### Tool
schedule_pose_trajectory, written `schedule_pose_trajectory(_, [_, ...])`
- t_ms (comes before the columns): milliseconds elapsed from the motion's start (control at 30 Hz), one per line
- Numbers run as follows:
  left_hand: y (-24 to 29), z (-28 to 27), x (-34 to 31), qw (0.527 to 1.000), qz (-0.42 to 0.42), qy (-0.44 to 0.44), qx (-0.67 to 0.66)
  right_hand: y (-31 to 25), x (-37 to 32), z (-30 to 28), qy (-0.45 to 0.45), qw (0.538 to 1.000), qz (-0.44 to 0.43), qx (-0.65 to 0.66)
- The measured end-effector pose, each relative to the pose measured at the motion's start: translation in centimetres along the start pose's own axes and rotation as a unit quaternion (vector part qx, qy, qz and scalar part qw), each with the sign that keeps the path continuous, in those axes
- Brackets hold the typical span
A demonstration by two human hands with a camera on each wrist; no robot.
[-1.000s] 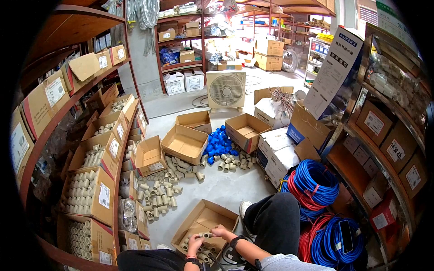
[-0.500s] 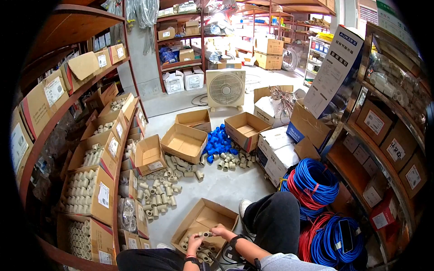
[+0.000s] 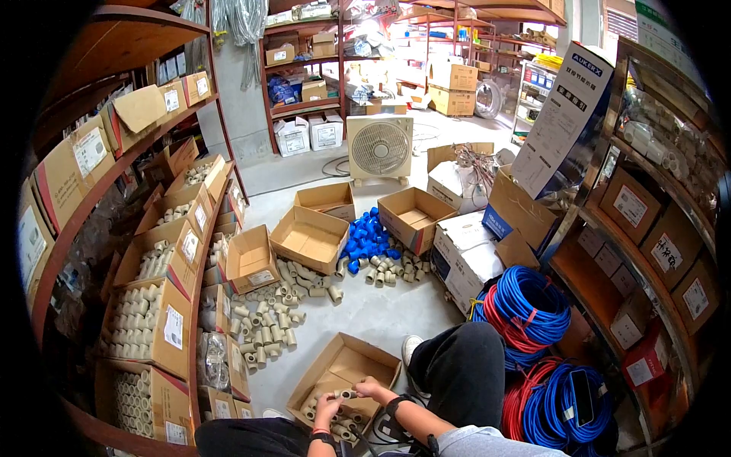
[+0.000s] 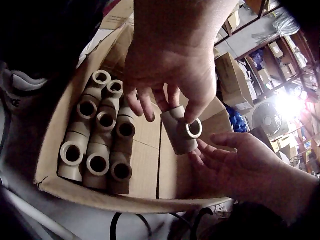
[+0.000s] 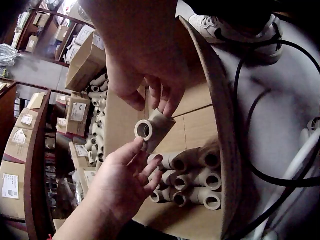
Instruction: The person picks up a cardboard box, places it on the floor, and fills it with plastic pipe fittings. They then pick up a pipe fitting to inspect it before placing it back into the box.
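A beige tee pipe fitting point(image 4: 172, 127) is held over a cardboard box point(image 4: 50, 150) in front of the person. My left hand point(image 4: 170, 60) pinches it, with the thumb beside the round side opening. From the other side, my right hand point(image 5: 155, 70) touches the fitting's end with its fingertips. Its thumb stands apart from the fitting. Inside the box, similar tee fittings point(image 5: 192, 157) lie in three rows along one side, most of their openings facing up. The head view shows both hands close together above the box, between the legs.
Loose beige fittings point(image 3: 270, 331) and blue fittings point(image 3: 365, 236) are heaped on the floor ahead, near opened cardboard boxes point(image 3: 308, 240). Shelves with boxed fittings point(image 3: 137, 324) line the left. Blue and red coiled tubing point(image 3: 533, 308) lies right of the leg. A black cable point(image 5: 240, 120) loops beside the box.
The head view has shifted very slightly. Both hands and the tee fitting stay in nearly the same place over the box.
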State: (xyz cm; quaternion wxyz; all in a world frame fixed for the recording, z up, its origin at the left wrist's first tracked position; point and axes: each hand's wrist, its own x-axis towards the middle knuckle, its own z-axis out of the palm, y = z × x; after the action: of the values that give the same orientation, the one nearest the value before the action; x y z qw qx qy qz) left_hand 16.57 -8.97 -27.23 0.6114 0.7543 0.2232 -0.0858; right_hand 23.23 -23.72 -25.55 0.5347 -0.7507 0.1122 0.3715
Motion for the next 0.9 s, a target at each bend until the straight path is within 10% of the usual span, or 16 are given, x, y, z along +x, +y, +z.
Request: schedule_pose_trajectory(900, [-0.5,-0.2,0.2,0.998,0.019,0.027,0.050,0.9,1.5,1.1,0.011,0.999,-0.001,-0.045])
